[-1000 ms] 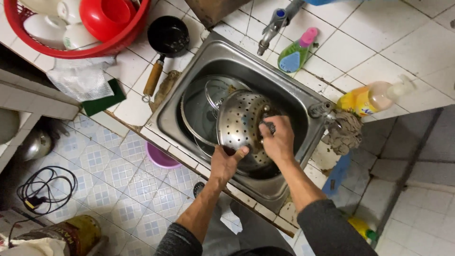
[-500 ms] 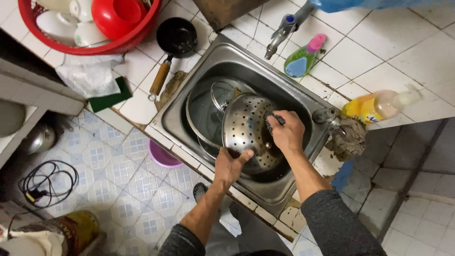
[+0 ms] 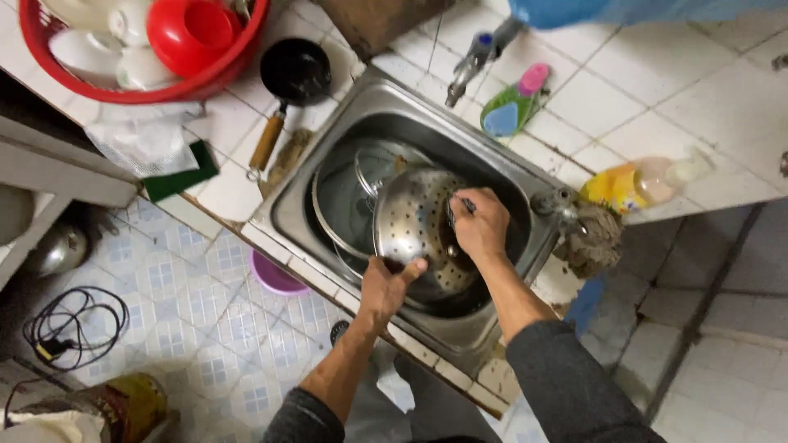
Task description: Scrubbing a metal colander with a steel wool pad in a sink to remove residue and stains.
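White-tiled counter point(image 3: 722, 107) surrounds a steel sink point(image 3: 336, 131), with patterned floor tiles point(image 3: 164, 287) below at the left. A red basket point(image 3: 123, 82) of dishes, a small black pan point(image 3: 294, 72) with a wooden handle, a yellow soap bottle point(image 3: 632, 182) and a green scrubber point(image 3: 509, 111) sit on the counter near the tap point(image 3: 476, 57). Inside the sink, a perforated steel colander point(image 3: 414, 226) leans tilted over a larger pan point(image 3: 341, 201). The left hand point(image 3: 387, 285) reaches in from below, fingers curled over the colander's near rim, gripping it. The right hand point(image 3: 478, 226) is closed around a dark scouring pad point(image 3: 461, 205), pressed against the colander's inner surface.
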